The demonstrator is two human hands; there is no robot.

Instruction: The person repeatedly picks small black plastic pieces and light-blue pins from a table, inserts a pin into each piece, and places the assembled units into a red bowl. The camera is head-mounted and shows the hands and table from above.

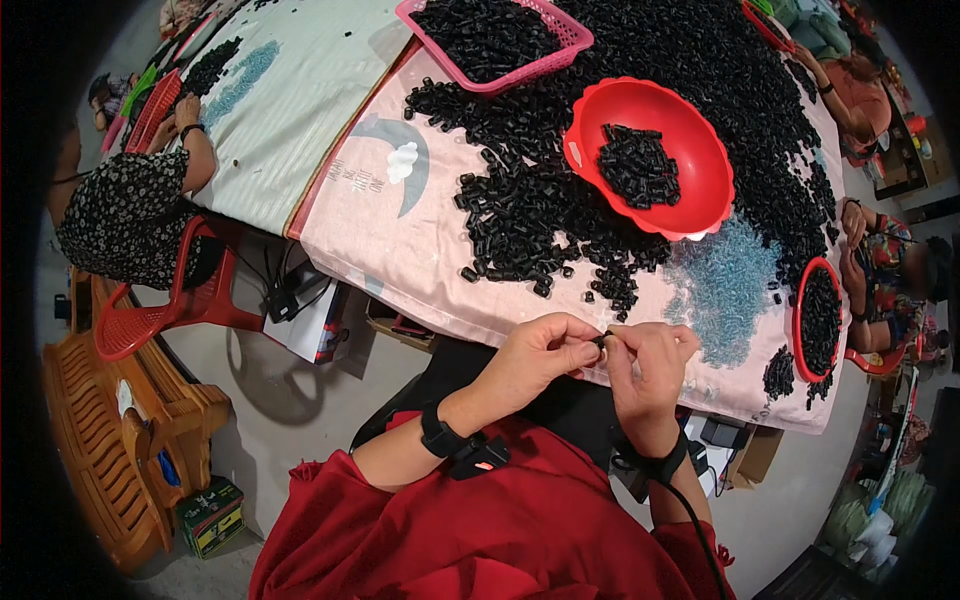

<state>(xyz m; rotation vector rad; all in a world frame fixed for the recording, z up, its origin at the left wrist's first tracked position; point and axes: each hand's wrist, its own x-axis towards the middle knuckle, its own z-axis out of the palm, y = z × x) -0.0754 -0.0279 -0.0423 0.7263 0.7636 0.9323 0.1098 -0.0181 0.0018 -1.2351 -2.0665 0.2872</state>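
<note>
Apparent step: two-handed handling. I see left hand and right hand pinching a small black piece, red bowl beyond the grip; next move calls for steady pressure.

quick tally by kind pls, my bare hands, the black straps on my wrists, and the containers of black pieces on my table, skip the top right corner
Hands: 2, left hand and right hand
Straps: 2, left strap and right strap
Containers: 3, pink basket, scalloped red bowl, red container at the right
Total: 7
</note>
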